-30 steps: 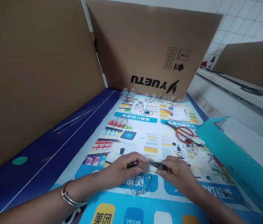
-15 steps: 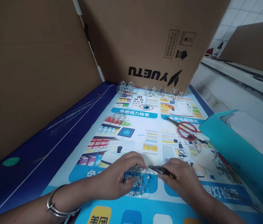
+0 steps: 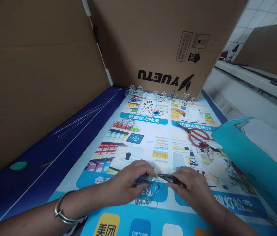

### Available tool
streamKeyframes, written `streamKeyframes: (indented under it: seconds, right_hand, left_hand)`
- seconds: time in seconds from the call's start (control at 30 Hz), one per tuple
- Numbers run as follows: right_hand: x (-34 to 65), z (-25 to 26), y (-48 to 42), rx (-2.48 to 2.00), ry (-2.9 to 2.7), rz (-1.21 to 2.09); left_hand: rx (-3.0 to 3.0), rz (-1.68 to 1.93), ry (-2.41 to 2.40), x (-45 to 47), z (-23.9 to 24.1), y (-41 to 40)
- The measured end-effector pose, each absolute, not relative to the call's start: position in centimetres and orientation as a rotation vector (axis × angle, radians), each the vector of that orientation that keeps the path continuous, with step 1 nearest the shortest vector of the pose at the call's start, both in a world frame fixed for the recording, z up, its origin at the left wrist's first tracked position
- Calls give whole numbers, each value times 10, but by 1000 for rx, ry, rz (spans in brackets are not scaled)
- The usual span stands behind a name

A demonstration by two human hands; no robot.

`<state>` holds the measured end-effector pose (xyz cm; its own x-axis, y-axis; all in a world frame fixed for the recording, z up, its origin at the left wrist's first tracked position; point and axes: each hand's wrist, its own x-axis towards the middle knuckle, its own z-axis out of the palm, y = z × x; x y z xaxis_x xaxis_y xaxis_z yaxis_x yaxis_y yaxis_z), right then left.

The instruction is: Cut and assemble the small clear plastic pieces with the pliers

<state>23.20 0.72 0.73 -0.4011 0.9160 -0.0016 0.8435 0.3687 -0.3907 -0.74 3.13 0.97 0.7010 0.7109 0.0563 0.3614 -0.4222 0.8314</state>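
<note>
My left hand (image 3: 133, 183) is closed on a tangle of thin silver wire with clear beads (image 3: 147, 193), which hangs below the fingers. From the right, my right hand (image 3: 190, 183) grips a pair of long-nose pliers (image 3: 169, 178), its jaws pointing left at the wire beside my left fingertips. Whether the jaws pinch the wire is too small to tell. Both hands are low over the printed poster (image 3: 150, 131). A silver bangle (image 3: 62, 213) circles my left wrist.
Red-handled scissors (image 3: 197, 137) lie right of centre near a coil of wire (image 3: 218, 157). A teal box (image 3: 249, 150) stands at the right. More wire-and-bead bunches (image 3: 163, 95) line the foot of the cardboard wall (image 3: 158, 39). Loose wires (image 3: 79, 118) lie at the left.
The whole view has shifted slightly right. Both hands keep nearly the same pose around the wire, with the plier tips still beside my left fingers.
</note>
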Motion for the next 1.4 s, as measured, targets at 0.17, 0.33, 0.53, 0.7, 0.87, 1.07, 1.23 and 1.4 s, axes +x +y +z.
streamKeyframes:
  seconds: [0.17,0.33,0.53,0.7,0.87,1.07,1.23,1.4]
  right_hand:
    - [231,9,6,-1581,-2412,488]
    - [231,9,7,-1602,-2408,535]
    - [233,6,8,-1602,-2435,538]
    - [233,6,7,-1608,-2431,537]
    - [233,6,8,-1617,-2431,563]
    - [234,4,8,-1591,-2415,554]
    - [234,4,8,-1587,-2434,526]
    - [234,3,9,-1571,-2421,520]
  left_hand:
    - [2054,505,764,-9,14,34]
    - [2072,456,671,-15,22,37]
    - [2101,426,621,-16,22,36]
    - [2087,434,655,-14,21,32]
    - [2077,432,691,-14,20,31]
    - [2091,428,696,-14,24,31]
    - [2068,443,700,-15,25,32]
    - [2044,461,681,-17,24,36]
